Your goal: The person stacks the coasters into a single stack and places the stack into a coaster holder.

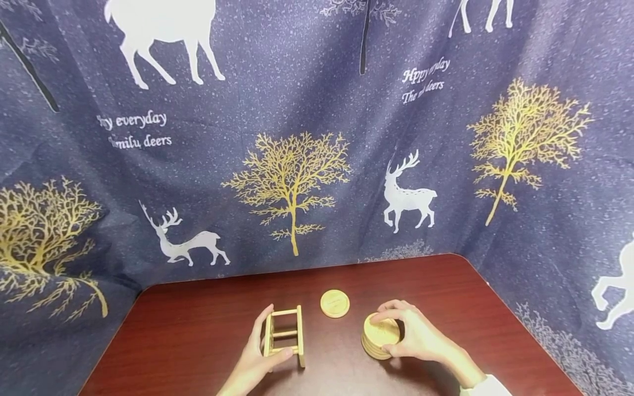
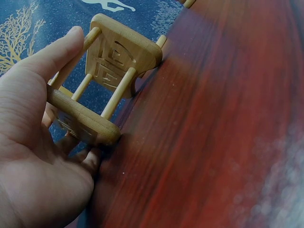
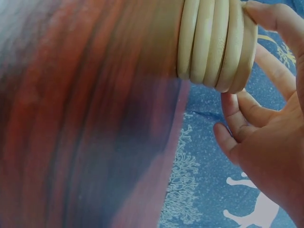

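Observation:
My left hand (image 1: 253,358) grips a small wooden coaster rack (image 1: 300,336), thumb on one side and fingers on the other. In the left wrist view the rack (image 2: 124,52) shows two end plates with carved patterns, joined by thin round rods, and nothing sits between them. To its right stands a stack of several round wooden coasters (image 1: 378,351). My right hand (image 1: 420,334) pinches the edges of the top coaster (image 3: 248,54), which still lies on the stack. One loose coaster (image 1: 334,303) lies flat farther back, between the rack and the stack.
The dark red wooden table (image 1: 198,324) has rounded back corners. Right behind it and along its sides hangs a blue cloth (image 1: 327,220) printed with white deer and golden trees.

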Demonstrator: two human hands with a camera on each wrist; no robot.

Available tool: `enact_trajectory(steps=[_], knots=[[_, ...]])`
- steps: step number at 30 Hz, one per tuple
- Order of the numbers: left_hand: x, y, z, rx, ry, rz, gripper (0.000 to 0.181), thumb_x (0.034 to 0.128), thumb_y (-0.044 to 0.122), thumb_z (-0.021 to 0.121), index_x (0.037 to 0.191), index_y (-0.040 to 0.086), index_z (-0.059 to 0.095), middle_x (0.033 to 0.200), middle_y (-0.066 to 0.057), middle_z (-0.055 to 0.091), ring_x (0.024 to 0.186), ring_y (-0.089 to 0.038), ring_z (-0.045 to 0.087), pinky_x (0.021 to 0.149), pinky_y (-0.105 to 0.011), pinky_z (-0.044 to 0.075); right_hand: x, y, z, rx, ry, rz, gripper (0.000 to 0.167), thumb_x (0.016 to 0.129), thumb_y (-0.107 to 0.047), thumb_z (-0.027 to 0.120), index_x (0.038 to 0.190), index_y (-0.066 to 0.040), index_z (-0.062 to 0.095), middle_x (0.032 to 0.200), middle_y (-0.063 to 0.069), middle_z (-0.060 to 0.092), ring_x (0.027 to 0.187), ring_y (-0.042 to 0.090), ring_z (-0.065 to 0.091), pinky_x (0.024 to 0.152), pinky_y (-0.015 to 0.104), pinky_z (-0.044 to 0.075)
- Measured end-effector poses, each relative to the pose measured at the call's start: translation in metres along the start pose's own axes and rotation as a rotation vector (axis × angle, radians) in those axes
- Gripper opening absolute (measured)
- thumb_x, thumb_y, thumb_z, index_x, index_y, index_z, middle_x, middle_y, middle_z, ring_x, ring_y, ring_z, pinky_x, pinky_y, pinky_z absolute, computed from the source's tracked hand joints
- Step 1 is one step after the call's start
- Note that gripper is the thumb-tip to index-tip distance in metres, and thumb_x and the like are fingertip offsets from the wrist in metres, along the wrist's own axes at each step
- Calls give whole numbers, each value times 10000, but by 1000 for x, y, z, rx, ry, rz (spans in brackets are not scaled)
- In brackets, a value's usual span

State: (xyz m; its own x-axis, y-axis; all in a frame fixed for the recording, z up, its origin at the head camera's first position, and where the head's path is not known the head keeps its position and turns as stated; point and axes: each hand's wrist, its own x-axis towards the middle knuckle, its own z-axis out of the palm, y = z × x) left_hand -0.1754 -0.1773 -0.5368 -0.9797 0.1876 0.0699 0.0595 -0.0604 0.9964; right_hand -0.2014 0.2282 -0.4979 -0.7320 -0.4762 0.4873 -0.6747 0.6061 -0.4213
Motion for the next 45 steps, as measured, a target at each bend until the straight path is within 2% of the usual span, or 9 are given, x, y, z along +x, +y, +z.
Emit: enact_trajectory(steps=[7,15,25,37,45], knots=[[0,-1,-1,27,13,3,1070,907,6,878,1744,214,245,1662,-306,365,1250,-385,673,917,-327,633,-2,-2,-1,23,-11,53,649,607,-344,1049,1212,-363,817,1316,72,728,1202,264,640,986,552,463],[0,-3,-2,5,-1,25,1070,908,-29,863,1743,178,226,1640,-329,372,1248,-402,673,920,-353,646,-1,-2,0,0,-4,38,670,613,-364,1051,1235,-344,803,1308,20,722,1207,219,629,982,522,464],[0,-2,-1,14,4,10,1071,909,-16,869,1742,201,231,1650,-324,368,1240,-397,679,905,-349,647,1,-7,2,-9,23,6,678,611,-346,1055,1241,-328,805,1309,-20,723,1202,210,646,989,496,460],[1,-2,0,23,17,12,1082,892,-14,885,1738,195,244,1632,-319,392,1241,-378,674,897,-344,644,14,-13,10,1,21,52,627,658,-360,1045,1240,-326,815,1341,-98,702,1227,226,630,1004,512,470],[1,-2,-1,11,7,18,1079,898,-21,876,1740,182,233,1640,-325,375,1239,-378,677,902,-349,648,24,-16,13,-4,52,-9,640,663,-351,1042,1254,-262,810,1297,-60,727,1201,207,661,1008,498,454]])
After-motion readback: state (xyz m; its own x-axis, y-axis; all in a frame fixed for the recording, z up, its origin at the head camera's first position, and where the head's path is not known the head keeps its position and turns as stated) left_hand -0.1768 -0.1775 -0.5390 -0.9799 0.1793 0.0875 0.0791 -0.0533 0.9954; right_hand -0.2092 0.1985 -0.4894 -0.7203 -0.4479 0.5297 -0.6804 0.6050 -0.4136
